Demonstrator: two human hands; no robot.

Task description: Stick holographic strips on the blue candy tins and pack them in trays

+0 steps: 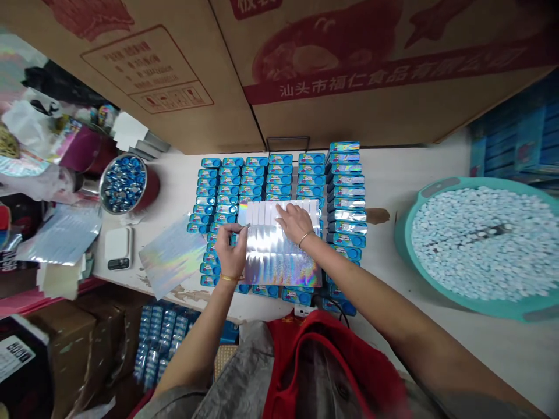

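**Holographic sheet [279, 265] pinned over rows of blue tins [279, 174]**

Sheet at centre of the frame, lying across the lower tin rows, with a band of white tabs along its upper edge. Right hand [294, 224] flat on those tabs, palm down and fingers open, a thin bangle at the wrist. Left hand [230, 251] raised at the sheet's left edge, fingers drawn narrow, any actual pinch on the foil impossible to confirm. Upper left of the frame: steel bowl [123, 183] heaped with similar tins, white digital scale [119, 247] below it. Right of the frame: teal basin [404, 244] of small white pieces on the white table [393, 174]. Top of the frame: printed cardboard carton [349, 75] overhanging everything.

Likely trouble: foil sliding on slick lids if right-hand pressure eased, tins knocked out of line by a dragged sheet edge, creases from too tight a left-hand grip.
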